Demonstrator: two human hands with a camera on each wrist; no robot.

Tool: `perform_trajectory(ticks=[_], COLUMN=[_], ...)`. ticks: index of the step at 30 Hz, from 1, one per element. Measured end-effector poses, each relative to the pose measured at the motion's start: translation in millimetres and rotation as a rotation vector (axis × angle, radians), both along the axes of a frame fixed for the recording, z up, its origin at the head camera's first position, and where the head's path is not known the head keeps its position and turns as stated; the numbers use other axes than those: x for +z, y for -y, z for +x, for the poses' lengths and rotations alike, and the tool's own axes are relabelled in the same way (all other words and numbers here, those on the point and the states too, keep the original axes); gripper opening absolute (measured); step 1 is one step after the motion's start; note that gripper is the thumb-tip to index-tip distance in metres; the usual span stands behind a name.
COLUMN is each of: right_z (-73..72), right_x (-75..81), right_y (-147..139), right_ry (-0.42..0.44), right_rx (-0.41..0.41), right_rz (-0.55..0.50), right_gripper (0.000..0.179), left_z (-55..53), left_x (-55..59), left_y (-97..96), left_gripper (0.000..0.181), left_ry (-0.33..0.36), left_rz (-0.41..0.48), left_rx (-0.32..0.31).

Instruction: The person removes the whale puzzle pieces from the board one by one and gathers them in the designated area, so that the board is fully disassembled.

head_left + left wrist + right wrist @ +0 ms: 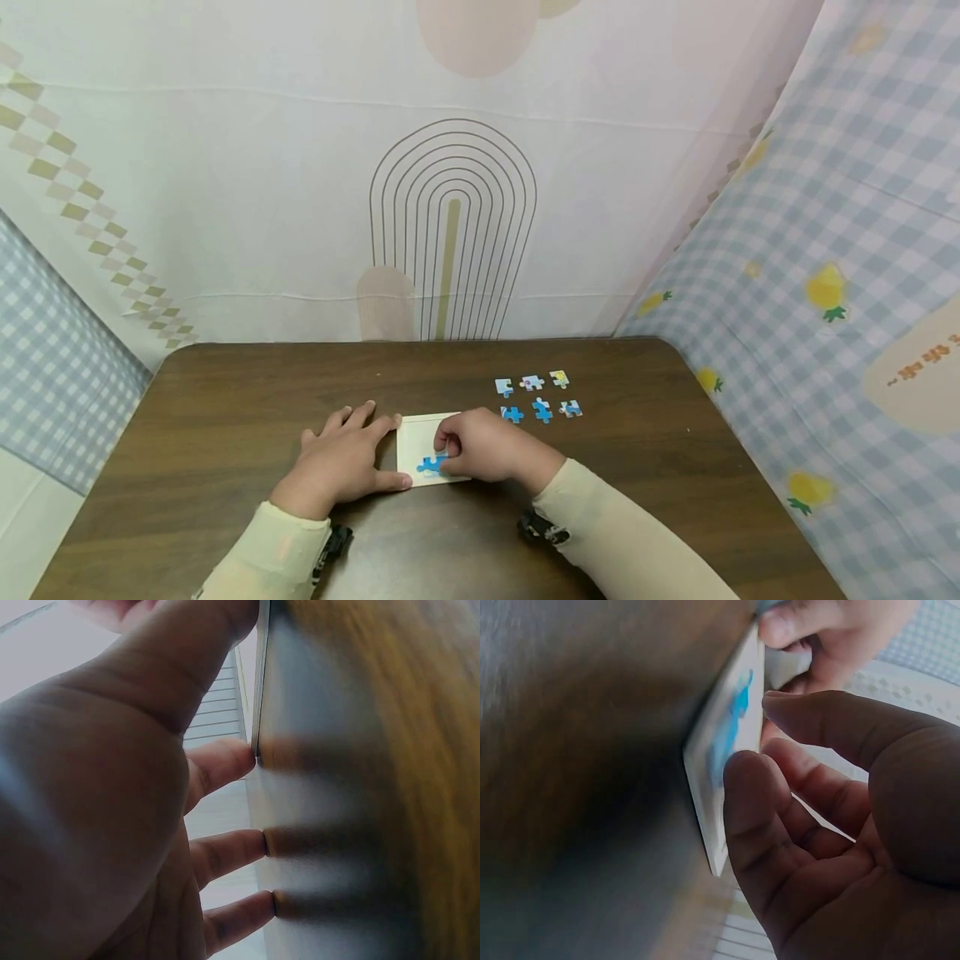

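Note:
A small pale square board (pixel 412 437) with a raised rim lies on the table, with blue jigsaw pieces (pixel 430 465) on its lower part. My left hand (pixel 341 462) spreads its fingers at the board's left side, the thumb and index fingertip touching its edge. In the left wrist view, other fingertips (pixel 251 844) rest on the tabletop. Over the board's right part is my right hand (pixel 483 446), fingers bent close to the blue pieces. The right wrist view shows a gap between its thumb and fingertips (pixel 750 769), with no piece visible there. This hand hides part of the pieces.
Several loose jigsaw pieces (pixel 532 382) lie in two rows on the brown wooden table (pixel 645 467), beyond and to the right of the board. A patterned white cloth (pixel 285 208) hangs behind the table, and checked cloth (pixel 750 333) hangs at the right.

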State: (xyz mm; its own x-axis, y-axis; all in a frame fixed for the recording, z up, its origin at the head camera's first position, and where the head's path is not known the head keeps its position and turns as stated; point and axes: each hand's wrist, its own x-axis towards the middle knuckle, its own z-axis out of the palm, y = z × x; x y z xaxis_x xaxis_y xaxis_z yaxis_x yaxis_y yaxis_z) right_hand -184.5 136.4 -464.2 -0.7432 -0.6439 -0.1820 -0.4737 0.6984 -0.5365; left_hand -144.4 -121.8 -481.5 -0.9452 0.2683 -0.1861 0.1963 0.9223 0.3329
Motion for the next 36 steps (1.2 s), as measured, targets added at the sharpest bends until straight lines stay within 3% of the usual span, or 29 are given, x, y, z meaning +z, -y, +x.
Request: perform_trajectory(ticks=[5,11,17,26,36], right_z=[-2.0,-5.4,-5.2,0.5,4.3], right_x=[-4.3,2.3,5.3,6.0,7.4], right_y=[8,17,25,34,39], right_ry=[-0.031,-0.035,-0.014,-0.068,-0.055], right_rx=[0.013,0.043,0.059,0.111,0.091], right_rz=[0.048,0.148,0.237,0.341,0.375], right_gripper=[0.017,0.022,0.02,0.014,0.018], left_z=[-0.8,-2.5,-2.6,-1.2,0.0], left_x=[0.0,2.4,2.8,1.7,-0.5], left_y=[-0.6,0.1,0.6,0.6,0.5], left_gripper=[0.103,0.102,0.102,0.102,0.102], left_ry=[-0.001,-0.006,-0.01,-0.008,-0.004], left_rz=[0.004,0.001,-0.005,-0.001,-0.001], left_rx=[-0.001,-0.003,-0.01,-0.007,-0.007])
